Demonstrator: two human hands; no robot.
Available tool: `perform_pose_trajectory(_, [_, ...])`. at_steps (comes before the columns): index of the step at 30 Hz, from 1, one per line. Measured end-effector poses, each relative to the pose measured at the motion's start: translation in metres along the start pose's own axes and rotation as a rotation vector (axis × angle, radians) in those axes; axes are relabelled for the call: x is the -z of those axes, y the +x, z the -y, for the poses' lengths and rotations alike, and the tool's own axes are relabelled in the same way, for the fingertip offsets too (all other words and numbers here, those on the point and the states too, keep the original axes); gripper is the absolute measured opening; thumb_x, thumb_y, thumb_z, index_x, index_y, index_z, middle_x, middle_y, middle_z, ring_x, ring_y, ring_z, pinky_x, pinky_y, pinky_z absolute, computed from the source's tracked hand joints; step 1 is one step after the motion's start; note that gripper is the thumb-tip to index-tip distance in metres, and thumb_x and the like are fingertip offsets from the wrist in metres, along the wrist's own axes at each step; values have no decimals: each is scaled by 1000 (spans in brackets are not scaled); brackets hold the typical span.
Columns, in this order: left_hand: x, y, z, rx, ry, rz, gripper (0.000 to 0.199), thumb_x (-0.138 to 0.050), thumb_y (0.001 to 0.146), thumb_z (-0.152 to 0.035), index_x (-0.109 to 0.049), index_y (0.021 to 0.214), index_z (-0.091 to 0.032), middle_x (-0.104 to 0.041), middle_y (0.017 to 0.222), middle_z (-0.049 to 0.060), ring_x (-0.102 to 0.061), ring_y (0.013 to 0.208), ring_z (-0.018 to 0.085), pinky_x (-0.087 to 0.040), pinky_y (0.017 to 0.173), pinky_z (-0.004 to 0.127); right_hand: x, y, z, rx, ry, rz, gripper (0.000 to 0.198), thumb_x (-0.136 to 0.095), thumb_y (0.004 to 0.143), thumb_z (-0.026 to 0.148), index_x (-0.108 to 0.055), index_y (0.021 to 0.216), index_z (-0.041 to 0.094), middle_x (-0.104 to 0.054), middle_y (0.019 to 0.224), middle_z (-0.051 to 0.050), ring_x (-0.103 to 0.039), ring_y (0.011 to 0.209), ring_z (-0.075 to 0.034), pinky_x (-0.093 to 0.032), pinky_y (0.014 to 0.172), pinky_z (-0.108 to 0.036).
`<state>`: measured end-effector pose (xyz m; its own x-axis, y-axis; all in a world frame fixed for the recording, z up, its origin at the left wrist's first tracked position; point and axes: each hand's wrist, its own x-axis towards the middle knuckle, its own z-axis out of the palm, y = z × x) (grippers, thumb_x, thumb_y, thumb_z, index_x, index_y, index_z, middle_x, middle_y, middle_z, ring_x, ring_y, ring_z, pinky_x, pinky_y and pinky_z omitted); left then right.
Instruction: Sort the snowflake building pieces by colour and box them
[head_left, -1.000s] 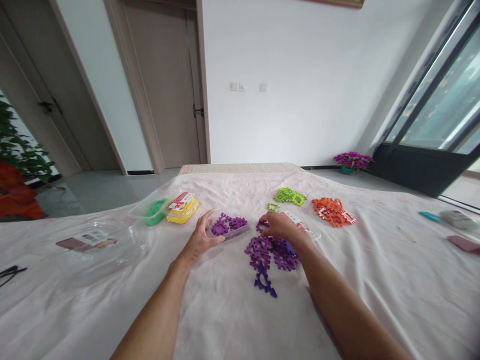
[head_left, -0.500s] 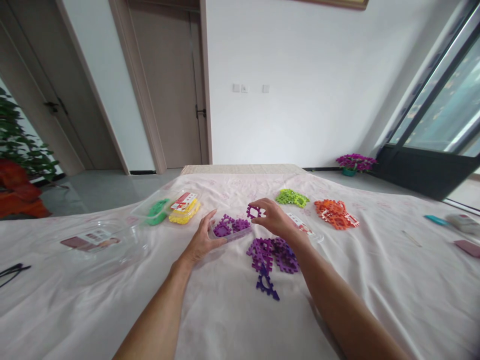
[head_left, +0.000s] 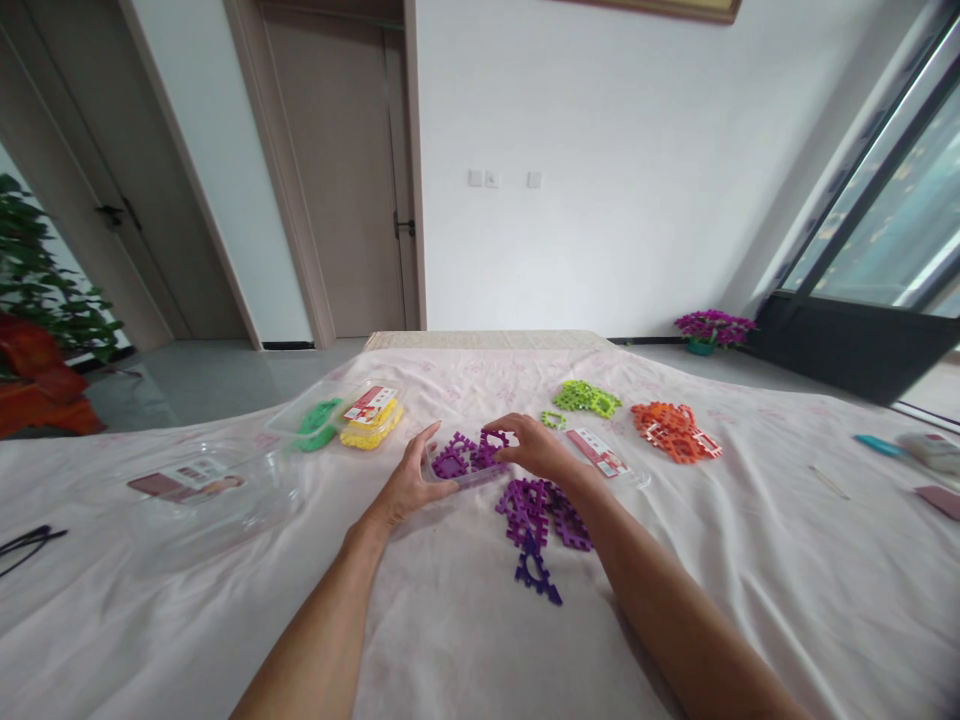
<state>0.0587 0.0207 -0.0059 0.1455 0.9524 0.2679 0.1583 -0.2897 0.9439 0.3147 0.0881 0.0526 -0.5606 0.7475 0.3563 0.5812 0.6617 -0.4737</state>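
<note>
My left hand (head_left: 411, 474) grips the left end of a clear plastic box (head_left: 472, 482), thumb along its near side. Inside the box lie several purple interlocking plastic pieces (head_left: 452, 462). At the box's right end, my right hand (head_left: 534, 446) pinches one purple interlocking piece (head_left: 494, 438) over the others. More purple pieces (head_left: 525, 508) are heaped just in front of the box, partly behind my right forearm. A dark blue-violet piece (head_left: 535, 572) sticks out from that heap toward me.
A labelled clear lid (head_left: 600, 453) lies right of my right hand. Beyond are lime-green pieces (head_left: 586, 397) and orange pieces (head_left: 675, 432). To the left stand boxes with green pieces (head_left: 319, 424) and yellow pieces (head_left: 372, 428), plus large clear containers (head_left: 247, 505). Black-framed glasses (head_left: 30, 545) lie far left.
My right hand has moved left and slightly down, bringing the purple piece from beside the box to over its right end. My left hand keeps its hold on the box.
</note>
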Motion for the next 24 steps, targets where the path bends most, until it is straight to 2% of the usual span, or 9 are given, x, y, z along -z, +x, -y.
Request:
perform_pose_trajectory(4, [0, 1, 0, -8, -12, -1, 100, -85, 65, -38, -33, 150, -30, -27, 159, 13, -38, 142, 35, -32, 116, 55, 1, 3, 2, -33, -37, 53, 40, -71, 74, 12, -73, 112, 23, -71, 116, -7, -63, 111, -23, -44, 102, -38])
perform_pose_trajectory(9, [0, 0, -2, 18, -13, -6, 101, -86, 65, -41, -32, 150, -30, -29, 158, 14, -39, 141, 36, -33, 115, 55, 6, 0, 7, -26, -60, 115, 36, -61, 78, 8, -76, 107, 24, -74, 111, -4, -64, 110, -22, -44, 104, -36])
perform_pose_trajectory(14, [-1, 1, -1, 38, -18, -13, 104, -86, 65, -41, -30, 151, -29, -29, 158, 13, -36, 143, 35, -31, 116, 51, 33, -9, 7, -137, -58, 28, 36, -64, 81, 17, -73, 115, 25, -71, 118, -5, -66, 107, -23, -49, 96, -34])
perform_pose_trajectory(17, [-2, 1, 1, 32, -28, -18, 103, -86, 65, -39, -30, 151, -28, -28, 159, 13, -36, 143, 35, -30, 117, 51, 54, -17, 5, -240, -70, 31, 37, -67, 81, 24, -71, 118, 23, -72, 115, -6, -67, 101, -23, -52, 88, -33])
perform_pose_trajectory(24, [-1, 3, 5, 11, -28, -11, 101, -85, 66, -35, -30, 151, -28, -28, 159, 14, -35, 143, 34, -32, 115, 53, 82, -48, -12, -427, -182, 293, 46, -78, 68, 26, -73, 114, 20, -75, 105, -7, -69, 93, -25, -52, 79, -31])
